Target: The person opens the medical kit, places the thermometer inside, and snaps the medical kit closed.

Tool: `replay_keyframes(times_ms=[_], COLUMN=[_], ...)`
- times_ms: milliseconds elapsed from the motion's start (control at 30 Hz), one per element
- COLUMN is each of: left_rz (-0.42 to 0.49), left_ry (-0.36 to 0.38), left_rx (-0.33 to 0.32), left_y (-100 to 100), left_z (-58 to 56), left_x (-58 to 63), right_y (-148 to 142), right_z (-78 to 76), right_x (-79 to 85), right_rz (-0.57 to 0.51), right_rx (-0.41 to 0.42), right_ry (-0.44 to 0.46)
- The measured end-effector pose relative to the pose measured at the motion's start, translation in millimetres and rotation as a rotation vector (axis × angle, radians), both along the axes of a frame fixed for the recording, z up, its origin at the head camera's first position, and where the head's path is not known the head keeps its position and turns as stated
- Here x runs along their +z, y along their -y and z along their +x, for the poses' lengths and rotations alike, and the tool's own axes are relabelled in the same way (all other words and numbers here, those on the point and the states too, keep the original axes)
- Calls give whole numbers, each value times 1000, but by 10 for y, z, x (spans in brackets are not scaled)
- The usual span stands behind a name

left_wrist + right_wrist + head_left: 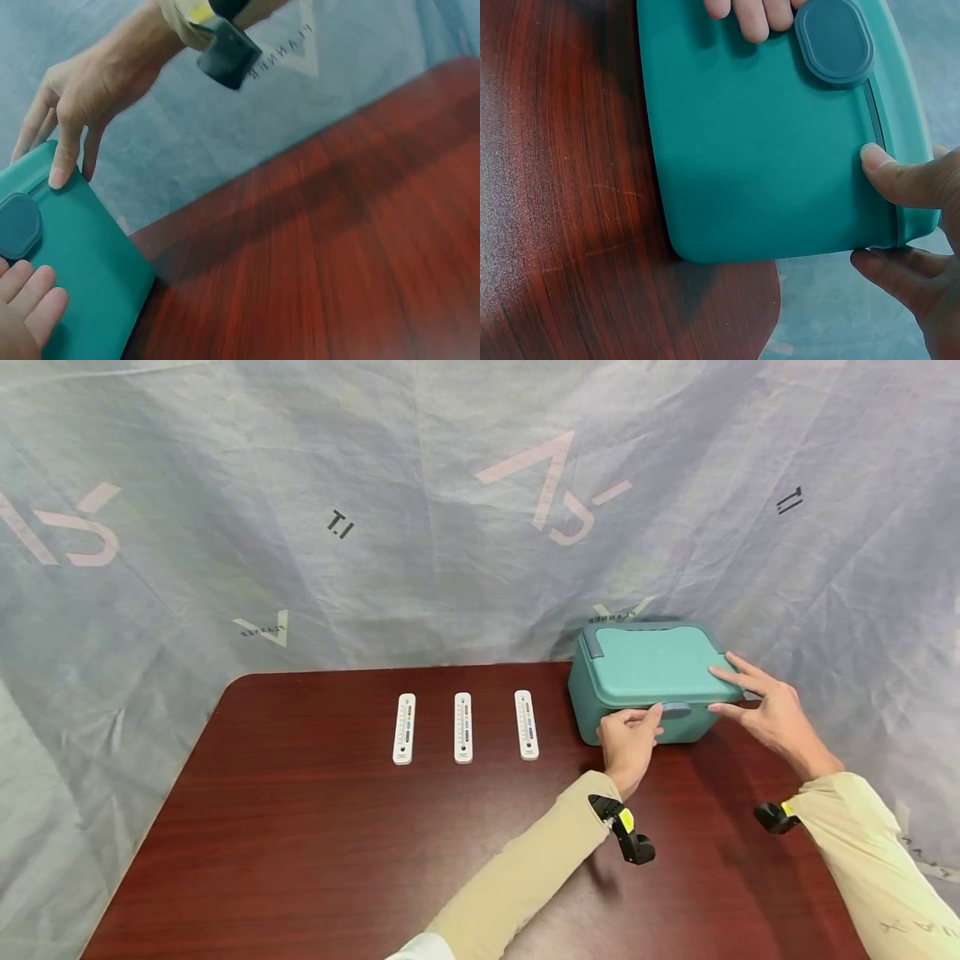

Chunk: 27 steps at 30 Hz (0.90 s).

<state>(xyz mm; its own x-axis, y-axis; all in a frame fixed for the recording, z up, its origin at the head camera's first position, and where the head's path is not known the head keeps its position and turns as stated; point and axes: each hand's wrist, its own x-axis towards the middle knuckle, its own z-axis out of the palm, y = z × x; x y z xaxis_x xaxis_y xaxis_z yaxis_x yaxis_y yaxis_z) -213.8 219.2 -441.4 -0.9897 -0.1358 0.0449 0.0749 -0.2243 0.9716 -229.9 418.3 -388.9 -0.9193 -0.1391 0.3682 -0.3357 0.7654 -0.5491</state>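
- Head: the teal box [652, 664] sits at the tabletop's [322, 852] far right, right of three thermometers [462, 728]; the left hand [628, 745] touches its latch [677, 711], the right hand [780, 720] a corner, apparently steadying it.
- Left wrist: left fingertips [52, 304] meet the latch's edge, perhaps for leverage; whether that grip closes, I cannot tell.
- Right wrist: the right grip clamps the corner, thumb on the lid seam.

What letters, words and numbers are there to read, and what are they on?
"PLANNER", with a big "V": on the cloth, partly backwards.
"T.I" or "I.T", tilted: on the cloth, twice.
Pink shapes on the cloth: like letters or numbers, but unclear.
Thermometers: markings too small to read.
Right sleeve: faint marks, unreadable.
Box: no text that I see.
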Motion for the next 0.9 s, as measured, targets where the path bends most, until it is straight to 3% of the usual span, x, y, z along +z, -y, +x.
replay_keyframes(times_ms=[133, 367, 633, 900], left_rz=[92, 23, -35, 58], left_ry=[31, 14, 14, 22], left_rx=[44, 240, 304, 321], left_y=[-70, -200, -220, -258], left_z=[29, 91, 80, 33], left_x=[35, 96, 71, 106], right_y=[-7, 21, 20, -7], right_z=[3, 5, -3, -18], right_x=[-4, 5, -19, 17], right_rz=[-8, -5, -7, -3], right_rx=[3, -7, 7, 6], right_ry=[-5, 7, 7, -26])
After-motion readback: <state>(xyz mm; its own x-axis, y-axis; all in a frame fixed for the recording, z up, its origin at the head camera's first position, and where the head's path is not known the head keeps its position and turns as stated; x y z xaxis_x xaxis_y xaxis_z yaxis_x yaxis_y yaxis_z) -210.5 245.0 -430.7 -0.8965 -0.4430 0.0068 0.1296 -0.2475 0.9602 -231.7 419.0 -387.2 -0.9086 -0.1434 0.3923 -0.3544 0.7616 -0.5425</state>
